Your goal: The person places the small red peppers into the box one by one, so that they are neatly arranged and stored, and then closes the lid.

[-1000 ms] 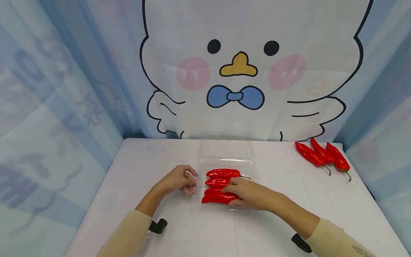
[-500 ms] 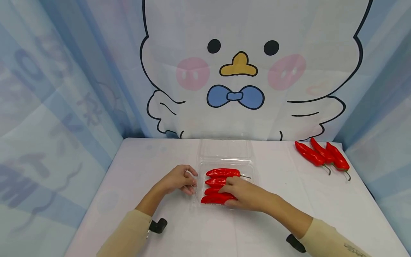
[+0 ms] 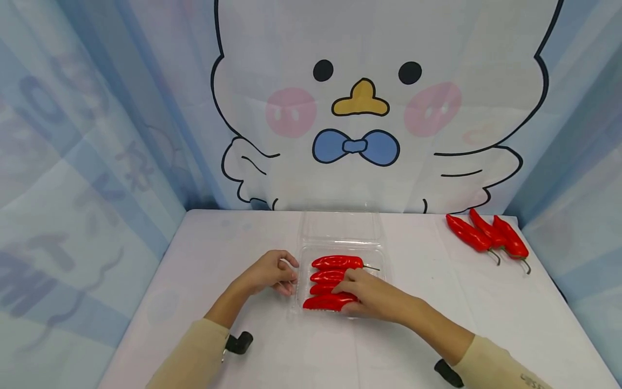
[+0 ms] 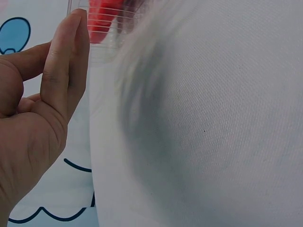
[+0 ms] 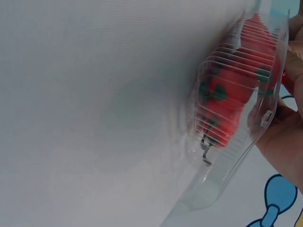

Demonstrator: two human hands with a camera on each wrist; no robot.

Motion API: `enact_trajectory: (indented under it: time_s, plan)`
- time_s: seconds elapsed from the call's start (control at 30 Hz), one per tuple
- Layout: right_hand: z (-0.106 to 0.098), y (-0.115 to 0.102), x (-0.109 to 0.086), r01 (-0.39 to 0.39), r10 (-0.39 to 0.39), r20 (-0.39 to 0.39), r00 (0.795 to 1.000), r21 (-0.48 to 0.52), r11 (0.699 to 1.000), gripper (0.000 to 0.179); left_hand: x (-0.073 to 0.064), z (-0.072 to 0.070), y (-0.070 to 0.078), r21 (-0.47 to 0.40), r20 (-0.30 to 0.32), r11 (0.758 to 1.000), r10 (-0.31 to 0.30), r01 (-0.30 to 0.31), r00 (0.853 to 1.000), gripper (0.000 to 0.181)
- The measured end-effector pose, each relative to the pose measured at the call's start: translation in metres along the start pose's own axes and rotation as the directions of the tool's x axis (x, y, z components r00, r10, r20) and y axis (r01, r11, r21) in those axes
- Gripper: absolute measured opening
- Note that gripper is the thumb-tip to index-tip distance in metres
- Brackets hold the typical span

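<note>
A clear plastic clamshell box (image 3: 383,258) lies open on the white table, several red chili peppers (image 3: 337,262) side by side in it. My right hand (image 3: 374,294) reaches in from the right, thumb and fingers round the stem-end half of the nearest pepper (image 3: 324,302); its stem is hidden under the hand. Through the ribbed wall in the right wrist view, peppers with green caps (image 5: 227,87) show. At the box's left side is my left hand (image 3: 269,272); in the left wrist view its straight fingers (image 4: 59,71) reach up to the box wall (image 4: 124,26).
Three more red chili peppers (image 3: 491,235) lie at the table's back right corner, stems toward me. The transparent lid (image 3: 342,228) is folded back toward the curtain (image 3: 359,183) with a cartoon bird. White cloth covers the table (image 3: 223,232).
My right hand has shifted slightly left with the nearest pepper, which has moved a little left and toward me. My left hand has kept its place.
</note>
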State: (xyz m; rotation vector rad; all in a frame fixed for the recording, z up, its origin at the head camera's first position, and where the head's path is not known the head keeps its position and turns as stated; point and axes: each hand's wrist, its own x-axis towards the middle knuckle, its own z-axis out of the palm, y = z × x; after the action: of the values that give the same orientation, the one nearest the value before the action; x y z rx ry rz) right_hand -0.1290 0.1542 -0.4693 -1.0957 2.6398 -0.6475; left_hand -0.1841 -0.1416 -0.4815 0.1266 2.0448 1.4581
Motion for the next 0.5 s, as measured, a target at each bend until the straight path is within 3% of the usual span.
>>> enact_trajectory:
  time_s: [0.23,0.5]
  plan:
    - [0.0032,0.0061,-0.0017,-0.036,0.035,0.017,0.999,0.088,0.996,0.037,-0.0002,0.0005,0.0002,0.004,-0.002,1.0,0.0,0.0,1.0,0.026]
    - [-0.0015,0.0045,-0.0022,-0.031,0.03,0.023,0.999,0.063,0.998,0.037,-0.0004,0.0007,0.0005,-0.003,-0.002,1.0,-0.002,0.002,1.0,0.026]
